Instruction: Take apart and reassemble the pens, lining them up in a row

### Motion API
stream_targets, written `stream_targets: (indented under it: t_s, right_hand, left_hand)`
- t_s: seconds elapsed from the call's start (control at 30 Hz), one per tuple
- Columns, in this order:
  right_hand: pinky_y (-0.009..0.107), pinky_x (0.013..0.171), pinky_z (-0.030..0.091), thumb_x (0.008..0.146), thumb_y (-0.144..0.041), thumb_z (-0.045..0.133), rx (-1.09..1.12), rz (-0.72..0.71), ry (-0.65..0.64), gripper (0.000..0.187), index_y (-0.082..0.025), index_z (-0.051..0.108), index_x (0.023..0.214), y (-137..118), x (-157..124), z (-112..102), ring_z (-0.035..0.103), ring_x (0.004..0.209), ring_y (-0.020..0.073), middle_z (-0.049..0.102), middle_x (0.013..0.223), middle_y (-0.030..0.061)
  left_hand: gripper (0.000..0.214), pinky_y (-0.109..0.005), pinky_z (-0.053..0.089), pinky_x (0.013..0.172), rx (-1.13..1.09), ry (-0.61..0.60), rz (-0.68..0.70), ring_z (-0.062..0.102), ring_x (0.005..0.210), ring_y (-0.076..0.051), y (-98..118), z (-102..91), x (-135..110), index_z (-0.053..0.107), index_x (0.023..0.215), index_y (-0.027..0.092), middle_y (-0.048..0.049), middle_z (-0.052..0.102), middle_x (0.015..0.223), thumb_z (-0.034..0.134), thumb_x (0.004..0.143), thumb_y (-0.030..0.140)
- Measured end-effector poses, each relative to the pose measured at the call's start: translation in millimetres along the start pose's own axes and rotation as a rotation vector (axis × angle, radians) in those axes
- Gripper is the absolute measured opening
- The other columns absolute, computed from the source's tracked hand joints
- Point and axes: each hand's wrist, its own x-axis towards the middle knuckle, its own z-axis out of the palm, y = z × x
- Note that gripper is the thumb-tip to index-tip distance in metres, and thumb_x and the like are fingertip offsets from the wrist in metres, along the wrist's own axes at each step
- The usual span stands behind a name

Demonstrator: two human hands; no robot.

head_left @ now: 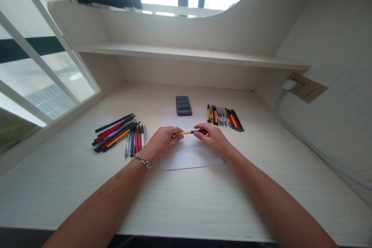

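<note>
Both my hands meet over a white sheet of paper (188,155) on the pale wooden desk (186,201). My left hand (163,140), with a ring and a chain bracelet, pinches the yellow barrel end of a yellow pen (185,133). My right hand (211,136) is closed on the pen's dark end. The pen lies level between them, just above the paper.
A loose pile of several blue, red, yellow and black pens (117,135) lies to the left. A neat row of several pens (224,117) lies at the right. A dark phone-like block (183,105) sits behind the paper. A wall socket with a white plug (290,84) and cable is on the right.
</note>
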Motion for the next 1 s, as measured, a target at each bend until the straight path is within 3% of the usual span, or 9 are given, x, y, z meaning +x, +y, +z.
stream_targets:
  t_s: [0.17,0.4,0.67,1.0]
  right_hand:
    - [0.022,0.056,0.040,0.088,-0.037,0.044,0.108,0.070,-0.046,0.030,-0.019,0.066,0.078,-8.5,-2.0,2.6,0.054,0.059,0.0116,0.064,0.067,0.0002]
    - [0.023,0.059,0.045,0.080,-0.032,0.057,0.258,0.098,-0.029,0.022,-0.018,0.068,0.092,-5.8,-4.3,3.3,0.057,0.061,0.0124,0.065,0.072,0.0014]
    - [0.023,0.052,0.038,0.084,-0.043,0.052,0.231,0.106,0.023,0.029,-0.018,0.067,0.081,-4.6,-3.0,7.2,0.051,0.056,0.0113,0.064,0.066,0.0009]
    - [0.024,0.050,0.035,0.086,-0.041,0.051,0.191,0.107,0.057,0.029,-0.020,0.066,0.075,-1.3,-3.5,9.9,0.049,0.054,0.0113,0.063,0.064,0.0006]
  left_hand:
    - [0.025,-0.025,0.044,0.072,-0.067,0.000,0.057,0.061,0.081,-0.017,4.9,1.1,-1.7,0.067,0.098,0.024,-0.0020,0.070,0.090,0.051,0.085,0.038]
    - [0.021,-0.025,0.044,0.072,-0.052,0.033,0.051,0.061,0.080,-0.017,10.8,4.4,-2.5,0.067,0.093,0.024,-0.0018,0.069,0.088,0.052,0.085,0.035]
    - [0.014,-0.025,0.046,0.074,-0.104,0.105,0.041,0.061,0.079,-0.016,5.9,7.4,-0.2,0.067,0.091,0.021,-0.0017,0.068,0.085,0.058,0.081,0.028]
    - [0.020,-0.025,0.046,0.070,-0.072,0.095,0.045,0.060,0.074,-0.015,6.9,7.5,1.7,0.069,0.095,0.025,-0.0021,0.066,0.082,0.056,0.084,0.033]
